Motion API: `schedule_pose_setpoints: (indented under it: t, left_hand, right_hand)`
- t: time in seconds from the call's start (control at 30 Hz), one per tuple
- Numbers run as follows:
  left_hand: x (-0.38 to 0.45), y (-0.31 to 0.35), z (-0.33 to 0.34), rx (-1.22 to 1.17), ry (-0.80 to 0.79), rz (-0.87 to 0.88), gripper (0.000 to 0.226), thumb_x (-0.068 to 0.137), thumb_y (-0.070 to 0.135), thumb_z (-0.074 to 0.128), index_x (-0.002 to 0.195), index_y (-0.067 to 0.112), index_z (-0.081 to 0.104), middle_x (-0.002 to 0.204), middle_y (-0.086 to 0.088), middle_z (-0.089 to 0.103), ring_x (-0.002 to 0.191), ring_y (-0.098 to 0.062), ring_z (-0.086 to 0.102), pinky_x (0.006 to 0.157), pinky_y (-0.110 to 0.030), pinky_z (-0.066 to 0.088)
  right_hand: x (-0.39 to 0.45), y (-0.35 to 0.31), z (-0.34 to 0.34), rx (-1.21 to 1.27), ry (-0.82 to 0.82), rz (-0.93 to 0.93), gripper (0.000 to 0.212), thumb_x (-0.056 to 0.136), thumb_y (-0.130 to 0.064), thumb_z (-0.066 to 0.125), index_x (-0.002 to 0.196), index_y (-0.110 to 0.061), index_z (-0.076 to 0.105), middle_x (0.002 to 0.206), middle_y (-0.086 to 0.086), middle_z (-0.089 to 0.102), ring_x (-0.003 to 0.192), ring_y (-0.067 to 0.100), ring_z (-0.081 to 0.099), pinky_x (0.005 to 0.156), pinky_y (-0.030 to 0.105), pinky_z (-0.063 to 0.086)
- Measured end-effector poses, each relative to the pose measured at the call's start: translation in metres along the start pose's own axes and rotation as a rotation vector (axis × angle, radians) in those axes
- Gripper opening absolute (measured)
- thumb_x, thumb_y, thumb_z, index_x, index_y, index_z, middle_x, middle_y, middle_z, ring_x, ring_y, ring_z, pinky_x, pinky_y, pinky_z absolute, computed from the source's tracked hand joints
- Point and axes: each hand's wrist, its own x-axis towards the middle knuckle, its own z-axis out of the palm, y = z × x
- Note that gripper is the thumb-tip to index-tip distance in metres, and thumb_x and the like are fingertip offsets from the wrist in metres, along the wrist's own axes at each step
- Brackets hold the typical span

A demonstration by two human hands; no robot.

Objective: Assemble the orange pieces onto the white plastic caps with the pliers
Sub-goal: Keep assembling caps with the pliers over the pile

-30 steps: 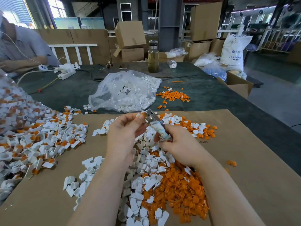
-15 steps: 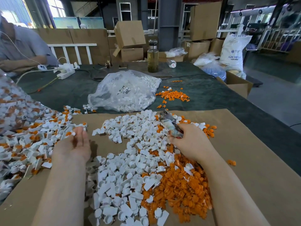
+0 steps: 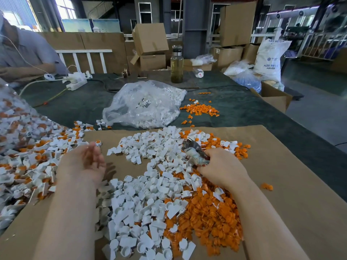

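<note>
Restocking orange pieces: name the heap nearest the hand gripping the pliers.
The big orange heap under the right hand; the other heap lies beside the bag.

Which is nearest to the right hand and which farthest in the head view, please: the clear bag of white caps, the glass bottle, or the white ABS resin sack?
Measured from the right hand, which grips the pliers:
1. Clear bag of white caps, ahead and to its left on the dark table cover.
2. Glass bottle, farther back, near the table's far edge.
3. White ABS resin sack, beyond the table, at the far right.
</note>
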Motion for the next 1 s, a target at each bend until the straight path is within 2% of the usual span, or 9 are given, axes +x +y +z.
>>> schedule_pose_setpoints:
  t: [0.07,0.17,0.27,0.4,0.5,0.57,0.67,0.8,1.0]
  left_hand:
    - [-0.009,-0.007,0.009,0.278,-0.103,0.076,0.007,0.096,0.021,0.061,0.098,0.017,0.066,0.077,0.006,0.073,0.066,-0.004,0.062,0.062,-0.021,0.048]
    - [-0.021,-0.024,0.020,0.714,-0.221,0.232,0.005,0.092,0.022,0.068,0.094,0.017,0.069,0.086,0.002,0.073,0.072,-0.010,0.063,0.064,-0.025,0.048]
    - [-0.030,-0.043,0.022,1.275,-0.323,0.426,0.009,0.088,0.030,0.072,0.082,0.023,0.072,0.079,0.008,0.071,0.073,-0.008,0.063,0.059,-0.026,0.042]
    - [-0.033,-0.062,0.028,1.667,-0.296,0.602,0.011,0.088,0.035,0.067,0.086,0.024,0.067,0.078,0.009,0.069,0.076,-0.011,0.063,0.066,-0.028,0.050]
    - [-0.035,-0.072,0.032,1.818,-0.296,0.675,0.017,0.092,0.038,0.062,0.103,0.025,0.065,0.096,0.007,0.066,0.086,-0.014,0.059,0.070,-0.028,0.045]
    - [-0.036,-0.076,0.032,1.888,-0.274,0.710,0.018,0.093,0.036,0.059,0.106,0.026,0.066,0.101,0.004,0.067,0.086,-0.017,0.058,0.066,-0.027,0.045]
    - [-0.037,-0.076,0.032,1.894,-0.229,0.692,0.014,0.091,0.031,0.059,0.099,0.028,0.070,0.093,0.006,0.068,0.085,-0.017,0.063,0.058,-0.025,0.046]
    - [-0.038,-0.077,0.032,1.874,-0.267,0.638,0.012,0.085,0.038,0.067,0.093,0.029,0.066,0.087,0.010,0.065,0.085,-0.015,0.062,0.062,-0.024,0.047]
    - [-0.040,-0.079,0.031,1.838,-0.262,0.697,0.002,0.086,0.026,0.065,0.088,0.027,0.067,0.082,0.007,0.066,0.080,-0.015,0.063,0.058,-0.025,0.045]
  right_hand:
    - [0.000,-0.003,0.001,-0.013,-0.005,-0.004,0.010,0.086,-0.036,0.062,0.087,-0.027,0.059,0.081,-0.008,0.061,0.073,0.011,0.060,0.063,0.032,0.057]
    - [-0.001,-0.007,0.004,-0.073,-0.003,-0.011,0.010,0.086,-0.033,0.062,0.094,-0.030,0.059,0.083,-0.010,0.059,0.074,0.010,0.058,0.062,0.030,0.055]
    - [-0.002,-0.010,0.006,-0.107,0.005,-0.015,0.013,0.085,-0.027,0.062,0.097,-0.028,0.057,0.085,-0.009,0.058,0.074,0.011,0.058,0.064,0.031,0.057]
    - [-0.002,-0.010,0.005,-0.094,0.008,-0.011,0.013,0.087,-0.028,0.061,0.099,-0.028,0.059,0.086,-0.008,0.059,0.076,0.012,0.059,0.065,0.032,0.057]
    - [-0.003,-0.009,0.004,-0.069,0.040,-0.003,0.013,0.089,-0.037,0.060,0.097,-0.027,0.059,0.084,-0.008,0.059,0.076,0.013,0.059,0.063,0.032,0.055]
    - [-0.002,-0.009,0.004,-0.054,0.084,0.004,0.018,0.089,-0.042,0.058,0.096,-0.025,0.058,0.083,-0.008,0.058,0.075,0.013,0.058,0.057,0.029,0.050]
    - [-0.002,-0.010,0.003,-0.004,0.129,0.012,0.019,0.090,-0.042,0.058,0.095,-0.024,0.056,0.082,-0.006,0.058,0.075,0.014,0.057,0.055,0.028,0.046]
    - [-0.002,-0.012,0.003,0.096,0.181,-0.012,0.011,0.090,-0.036,0.058,0.088,-0.025,0.055,0.077,-0.008,0.057,0.067,0.008,0.053,0.049,0.025,0.037]
    - [-0.003,-0.018,0.001,0.178,0.262,-0.054,0.013,0.087,-0.024,0.058,0.092,-0.030,0.047,0.075,-0.014,0.051,0.065,0.006,0.050,0.048,0.023,0.035]
